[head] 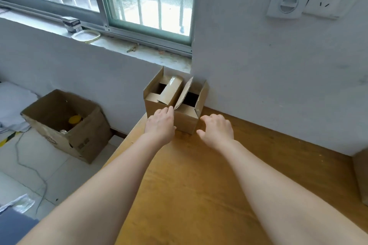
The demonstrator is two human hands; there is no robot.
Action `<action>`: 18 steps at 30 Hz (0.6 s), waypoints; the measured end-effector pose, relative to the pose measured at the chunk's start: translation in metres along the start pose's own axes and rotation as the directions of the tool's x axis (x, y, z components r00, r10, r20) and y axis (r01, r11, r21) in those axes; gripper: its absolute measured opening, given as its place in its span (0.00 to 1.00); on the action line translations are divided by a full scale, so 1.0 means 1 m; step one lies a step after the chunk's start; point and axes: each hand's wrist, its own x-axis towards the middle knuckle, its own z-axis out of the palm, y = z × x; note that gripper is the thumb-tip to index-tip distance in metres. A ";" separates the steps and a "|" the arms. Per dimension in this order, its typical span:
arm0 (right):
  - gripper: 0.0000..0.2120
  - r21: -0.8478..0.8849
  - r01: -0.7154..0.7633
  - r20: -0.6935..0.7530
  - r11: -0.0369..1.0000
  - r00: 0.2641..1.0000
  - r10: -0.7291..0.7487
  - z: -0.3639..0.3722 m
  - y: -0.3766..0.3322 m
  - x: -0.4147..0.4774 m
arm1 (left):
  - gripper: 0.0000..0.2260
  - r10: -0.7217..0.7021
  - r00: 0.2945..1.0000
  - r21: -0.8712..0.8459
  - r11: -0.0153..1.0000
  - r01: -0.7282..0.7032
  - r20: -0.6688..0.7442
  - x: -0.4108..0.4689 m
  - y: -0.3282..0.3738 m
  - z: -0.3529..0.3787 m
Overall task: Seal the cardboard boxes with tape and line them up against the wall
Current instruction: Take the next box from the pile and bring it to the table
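Your left hand [161, 125] reaches out with straight fingers and grips nothing, its fingertips touching the foot of the right box's [188, 120] raised flap. Your right hand [217, 130] hovers just beside that box, loosely curled and empty. The right box and the left box [157, 103] stand touching, flaps unsealed, at the table's [199, 175] far corner against the wall [278, 85]. The print on the floor carton [79, 139] is too blurred to read.

Left box [155, 105] touches right box [186, 123] on table [199, 185], seemingly against wall [278, 85]
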 end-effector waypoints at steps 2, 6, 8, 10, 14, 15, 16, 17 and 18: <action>0.23 0.030 -0.055 0.011 0.998 0.998 0.055 0.003 -0.003 0.017 | 0.31 -0.003 1.000 -0.054 0.999 0.004 0.019 0.021 -0.001 0.004; 0.29 0.142 -0.166 0.066 0.976 0.985 0.158 0.012 -0.006 0.049 | 0.33 -0.005 0.999 -0.177 0.984 0.013 0.047 0.056 -0.003 0.016; 0.32 0.193 -0.207 0.101 0.959 0.976 0.191 0.019 -0.007 0.061 | 0.31 0.013 0.998 -0.210 0.978 -0.002 0.054 0.066 -0.005 0.022; 0.33 0.229 -0.236 0.139 0.944 0.968 0.209 0.028 -0.006 0.068 | 0.28 0.036 0.998 -0.244 0.970 -0.022 0.056 0.074 -0.004 0.029; 0.32 0.450 -0.300 0.181 0.841 0.953 0.243 0.042 -0.002 0.077 | 0.31 0.022 0.994 -0.401 0.916 0.022 0.104 0.081 -0.002 0.041; 0.31 0.510 -0.304 0.175 0.805 0.953 0.249 0.045 -0.002 0.077 | 0.32 0.012 0.993 -0.453 0.891 0.041 0.113 0.081 -0.002 0.043; 0.31 0.560 -0.305 0.167 0.770 0.952 0.255 0.047 -0.002 0.076 | 0.33 0.002 0.993 -0.495 0.867 0.056 0.116 0.080 -0.001 0.045; 0.30 0.598 -0.305 0.160 0.741 0.951 0.263 0.049 -0.002 0.074 | 0.32 -0.010 0.994 -0.530 0.845 0.069 0.112 0.079 -0.001 0.046; 0.30 0.626 -0.307 0.151 0.717 0.949 0.275 0.050 -0.002 0.070 | 0.31 -0.025 0.994 -0.565 0.821 0.081 0.106 0.076 0.001 0.047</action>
